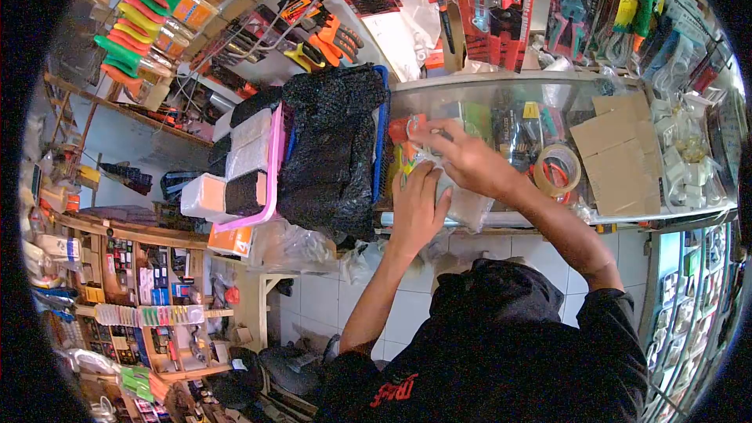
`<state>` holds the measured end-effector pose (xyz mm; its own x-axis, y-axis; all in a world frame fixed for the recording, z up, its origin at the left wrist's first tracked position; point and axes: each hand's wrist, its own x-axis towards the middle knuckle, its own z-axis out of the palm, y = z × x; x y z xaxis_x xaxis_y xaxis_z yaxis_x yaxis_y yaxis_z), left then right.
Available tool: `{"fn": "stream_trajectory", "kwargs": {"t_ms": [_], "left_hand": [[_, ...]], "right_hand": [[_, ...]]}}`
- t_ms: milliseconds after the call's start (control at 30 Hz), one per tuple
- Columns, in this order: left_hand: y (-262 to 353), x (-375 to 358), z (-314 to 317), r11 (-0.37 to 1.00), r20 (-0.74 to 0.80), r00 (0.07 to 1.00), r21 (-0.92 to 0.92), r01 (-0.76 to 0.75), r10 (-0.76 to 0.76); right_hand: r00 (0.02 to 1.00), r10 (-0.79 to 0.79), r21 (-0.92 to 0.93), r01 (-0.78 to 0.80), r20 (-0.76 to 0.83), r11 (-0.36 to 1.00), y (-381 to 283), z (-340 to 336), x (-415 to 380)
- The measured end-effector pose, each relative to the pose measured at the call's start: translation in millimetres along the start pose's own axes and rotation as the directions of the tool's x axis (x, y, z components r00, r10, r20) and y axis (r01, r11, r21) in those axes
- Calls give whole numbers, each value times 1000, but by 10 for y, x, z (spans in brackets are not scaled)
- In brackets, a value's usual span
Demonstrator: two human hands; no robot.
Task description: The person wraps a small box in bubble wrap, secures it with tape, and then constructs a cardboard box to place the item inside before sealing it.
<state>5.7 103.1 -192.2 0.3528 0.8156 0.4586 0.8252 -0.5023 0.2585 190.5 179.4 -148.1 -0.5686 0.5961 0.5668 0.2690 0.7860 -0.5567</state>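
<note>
Clear plastic packaging [470, 207] lies on the glass counter [429, 92], near its front edge, thin, wrinkled and glossy. The left hand [419, 207] rests on its left part, palm down, fingers extended and lying close together, with the thumb apart. The right hand [470, 163] reaches across above it, fingers bent toward a red-orange item [407, 128]; whether they pinch it cannot be told. A yellow-and-green printed piece [406, 158] shows just beside the left fingertips.

To the left stands a blue basket [382, 129], mostly covered by black bubble wrap [325, 157], bumpy and shiny, folded over its rim. Next to it, a pink basket [272, 176] holds block-shaped parcels [249, 145], some in whitish wrap, others in black. An orange-and-white box [229, 240] sits below, near a crumpled clear bag [294, 247].

Right of the hands, a round roll of tan tape [576, 172] lies flat, red showing through its hole. Beyond it are flat, brown cardboard pieces [619, 160], overlapping and matte. At the far right, clear bags [691, 160] hold small white pieces.
</note>
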Motion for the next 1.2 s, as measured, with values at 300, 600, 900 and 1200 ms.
{"fn": "stream_trajectory", "kwargs": {"t_ms": [300, 600, 900, 1200], "left_hand": [[-48, -134, 235, 973, -157, 967, -153, 175, -199], [-15, -14, 14, 992, 79, 996, 126, 30, -40], [-37, 23, -47, 986, 211, 977, 167, -3, -33], [-48, 41, -34, 987, 178, 983, 140, -77, 51]], "right_hand": [[992, -8, -131, 24, 123, 991, -54, 117, -138], [988, 105, -25, -103, 110, 994, -81, 19, -213], [942, 337, 270, -327, 13, 905, -188, -172, -626], [932, 311, 197, -275, -185, 941, -284, -21, -1103]]}}
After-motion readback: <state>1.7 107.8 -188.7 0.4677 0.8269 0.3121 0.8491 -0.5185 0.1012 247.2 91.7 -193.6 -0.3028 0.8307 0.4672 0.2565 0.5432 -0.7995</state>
